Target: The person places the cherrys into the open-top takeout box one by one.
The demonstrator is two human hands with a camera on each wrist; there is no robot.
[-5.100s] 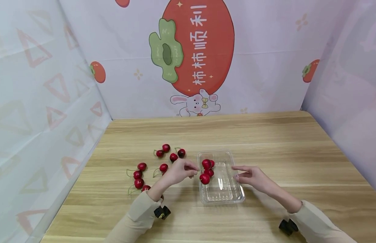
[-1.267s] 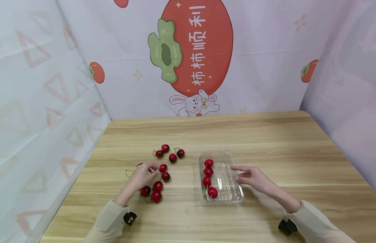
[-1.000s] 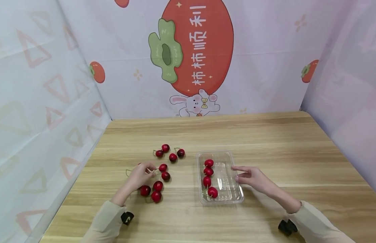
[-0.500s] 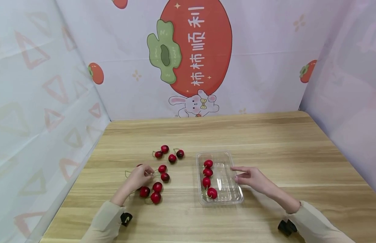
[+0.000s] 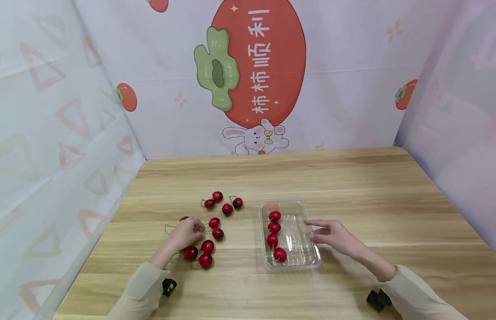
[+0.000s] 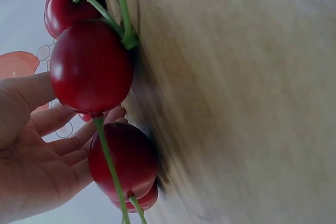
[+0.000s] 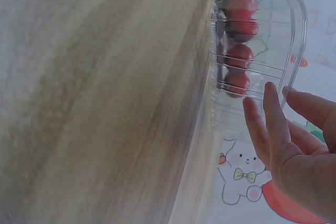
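My left hand (image 5: 187, 232) is low among red cherries on the table, its fingertips at the green stems of a pair of cherries (image 5: 217, 233). In the left wrist view, large cherries (image 6: 92, 66) stand in front of the thumb and fingers, hiding the fingertips; I cannot tell whether they pinch a stem. My right hand (image 5: 331, 234) rests with fairly straight fingers at the right rim of a clear plastic container (image 5: 309, 262). Four-sided and shallow, it holds several cherries (image 5: 272, 240) in a column along its left side. The right wrist view shows the fingertips (image 7: 270, 88) right at its wall.
Behind the left hand lie more cherries (image 5: 227, 209) with joined stems, and others (image 5: 205, 260) lie nearer the front. All rest on a wood-grain table (image 5: 352, 186). Printed cloth (image 5: 344, 98) closes off the back and both sides.
My left hand has gone from the container's left rim back to the cherries at left, where it has barely shifted lately. The cherries in the container now lie in a column. The right hand stays put.
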